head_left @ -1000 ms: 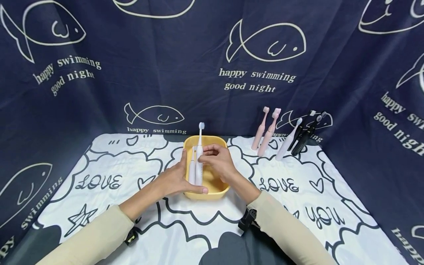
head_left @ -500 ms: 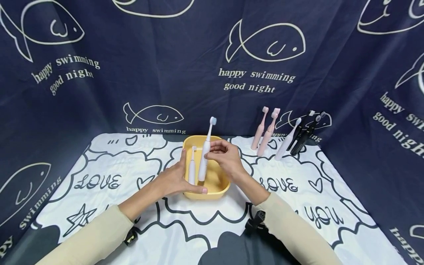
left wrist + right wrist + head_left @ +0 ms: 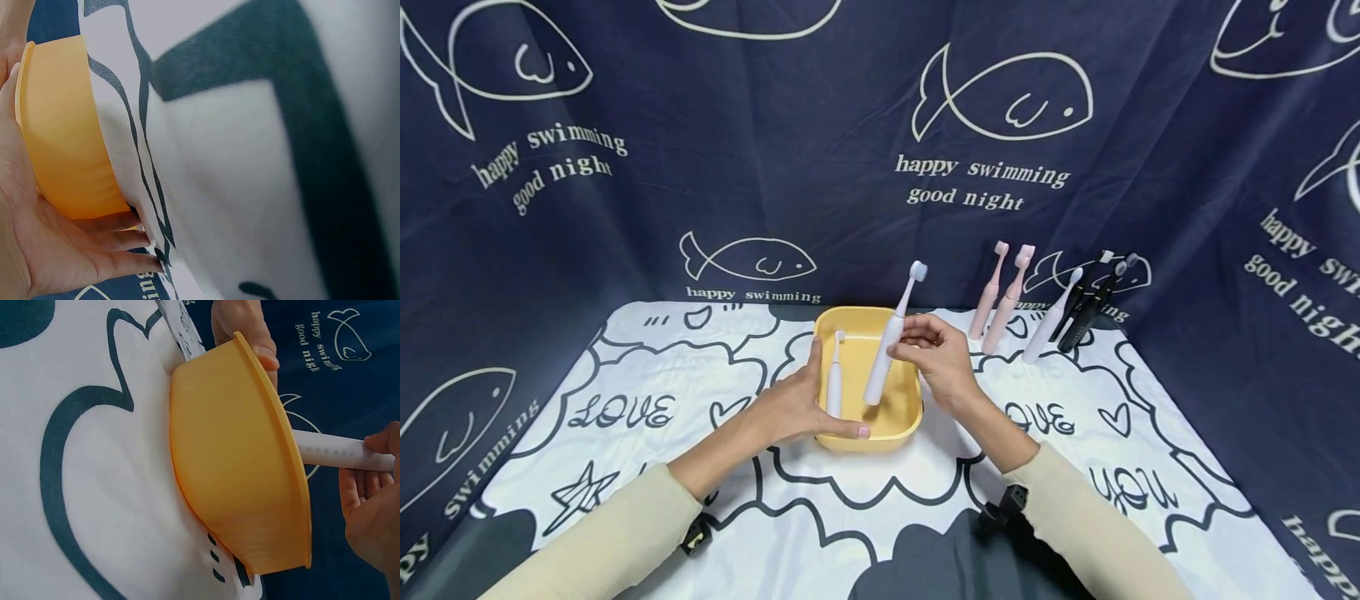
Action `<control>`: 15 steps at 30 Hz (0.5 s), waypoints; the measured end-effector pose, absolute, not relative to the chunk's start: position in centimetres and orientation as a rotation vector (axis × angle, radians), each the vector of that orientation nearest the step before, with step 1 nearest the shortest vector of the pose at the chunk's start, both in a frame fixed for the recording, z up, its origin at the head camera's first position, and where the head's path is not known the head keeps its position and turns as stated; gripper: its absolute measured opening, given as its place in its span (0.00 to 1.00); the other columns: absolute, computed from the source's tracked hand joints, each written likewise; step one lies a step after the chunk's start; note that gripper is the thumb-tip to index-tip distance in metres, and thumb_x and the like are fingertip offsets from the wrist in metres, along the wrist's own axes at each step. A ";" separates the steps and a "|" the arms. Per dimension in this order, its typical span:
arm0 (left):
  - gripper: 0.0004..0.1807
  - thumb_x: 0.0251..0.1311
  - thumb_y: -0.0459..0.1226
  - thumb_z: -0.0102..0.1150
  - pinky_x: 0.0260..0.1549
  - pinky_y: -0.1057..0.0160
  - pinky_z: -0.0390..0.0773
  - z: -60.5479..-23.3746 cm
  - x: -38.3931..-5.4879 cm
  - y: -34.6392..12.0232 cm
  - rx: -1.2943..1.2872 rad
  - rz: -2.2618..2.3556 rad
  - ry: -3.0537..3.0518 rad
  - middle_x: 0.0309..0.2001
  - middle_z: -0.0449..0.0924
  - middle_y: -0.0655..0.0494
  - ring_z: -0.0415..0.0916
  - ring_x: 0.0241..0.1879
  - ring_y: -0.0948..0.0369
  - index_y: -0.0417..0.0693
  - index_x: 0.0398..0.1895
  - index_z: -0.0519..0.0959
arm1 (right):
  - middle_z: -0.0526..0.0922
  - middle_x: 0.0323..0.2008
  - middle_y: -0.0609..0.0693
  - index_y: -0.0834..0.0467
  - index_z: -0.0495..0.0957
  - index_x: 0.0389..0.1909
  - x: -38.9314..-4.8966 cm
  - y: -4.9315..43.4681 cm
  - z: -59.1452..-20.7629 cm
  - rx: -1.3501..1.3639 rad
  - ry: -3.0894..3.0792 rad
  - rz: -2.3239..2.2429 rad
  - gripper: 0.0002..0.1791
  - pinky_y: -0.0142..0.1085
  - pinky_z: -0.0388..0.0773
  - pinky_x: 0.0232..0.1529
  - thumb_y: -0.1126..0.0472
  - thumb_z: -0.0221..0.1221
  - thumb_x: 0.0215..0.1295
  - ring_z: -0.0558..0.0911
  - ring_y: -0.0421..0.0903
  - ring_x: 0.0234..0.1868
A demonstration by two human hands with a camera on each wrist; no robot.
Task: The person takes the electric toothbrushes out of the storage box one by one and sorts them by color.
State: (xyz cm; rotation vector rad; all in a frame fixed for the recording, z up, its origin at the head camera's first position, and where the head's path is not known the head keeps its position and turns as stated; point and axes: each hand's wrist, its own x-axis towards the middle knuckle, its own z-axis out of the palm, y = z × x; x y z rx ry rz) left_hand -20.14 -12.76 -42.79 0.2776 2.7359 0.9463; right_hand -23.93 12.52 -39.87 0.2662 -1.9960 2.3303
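Note:
In the head view, my right hand [image 3: 943,362] pinches a white electric toothbrush [image 3: 880,362] by its handle between thumb and fingers. The brush leans right, bristles up, its lower end over the yellow plastic bin [image 3: 868,444]. Another white electric toothbrush [image 3: 834,387] stands in the bin along its left side. My left hand [image 3: 790,406] holds the bin at its near left, thumb across the front rim and fingers along the outer wall. The right wrist view shows the handle [image 3: 337,450] rising past the bin's rim [image 3: 281,419], its lower end hidden behind the wall.
Behind and right of the bin stand several more electric toothbrushes: pink ones [image 3: 1003,312], a white one [image 3: 1049,327] and black ones [image 3: 1087,312]. A white cloth [image 3: 647,417] with black drawings covers the table. Dark blue fish-print fabric [image 3: 850,167] hangs behind.
My right hand has moved right with the toothbrush, away from the other white one, and the brush has tilted further right. The left hand and the bin have stayed in place.

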 end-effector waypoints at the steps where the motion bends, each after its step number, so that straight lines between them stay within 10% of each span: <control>1: 0.99 0.33 0.83 0.81 0.76 0.38 0.76 -42.8 -20.1 -12.8 0.277 0.946 2.735 0.89 0.59 0.36 0.72 0.81 0.43 0.56 0.94 0.23 | 0.90 0.37 0.41 0.67 0.85 0.51 -23.9 12.7 -39.8 0.266 -1.984 2.333 0.21 0.27 0.87 0.48 0.82 0.71 0.57 0.89 0.38 0.41; 15: 0.99 0.32 0.82 0.82 0.74 0.39 0.78 -42.8 -20.2 -12.8 0.257 0.955 2.725 0.88 0.64 0.39 0.76 0.76 0.47 0.59 0.94 0.22 | 0.91 0.38 0.41 0.61 0.86 0.46 -23.2 15.2 -38.9 0.218 -1.874 2.335 0.22 0.28 0.88 0.48 0.85 0.67 0.56 0.89 0.37 0.41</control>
